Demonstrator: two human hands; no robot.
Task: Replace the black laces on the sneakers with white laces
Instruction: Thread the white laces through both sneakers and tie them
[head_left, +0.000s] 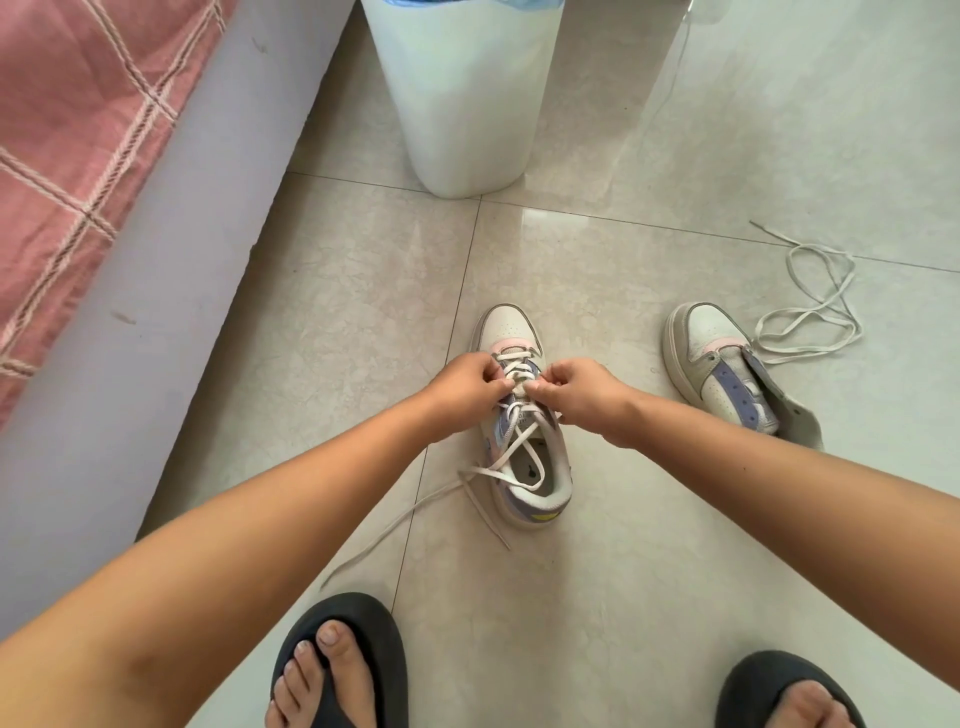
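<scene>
I am looking down at the near sneaker (522, 426) standing on the floor (597, 571), its toe pointing away from me and its heel toward my feet, so its long axis is running straight out from me. My left hand (465, 382) is hanging over the left side of its lacing rows and my right hand (574, 387) over the right side, both meeting above the lower eyelets near the toe. Both hands are curled in, thumb and fingertips pinching the white lace (511, 423) where it is crossing the tongue; I think each is holding its own strand, though the fingers are hiding the exact spot. The two loose ends of that lace are trailing off the sneaker's left side, toward my feet, lying slack on the floor.

The next pull is turning on this: the free lengths are running back toward the heel, so the crossings have to be drawn snug toward me, row by row, along the sneaker's length. Both hands are about equally near.

The second sneaker (727, 364) is lying to the right of the near one, well apart, with bare eyelets, and another white lace (810, 317) is lying loose just beyond it. I am seeing no black laces.
</scene>
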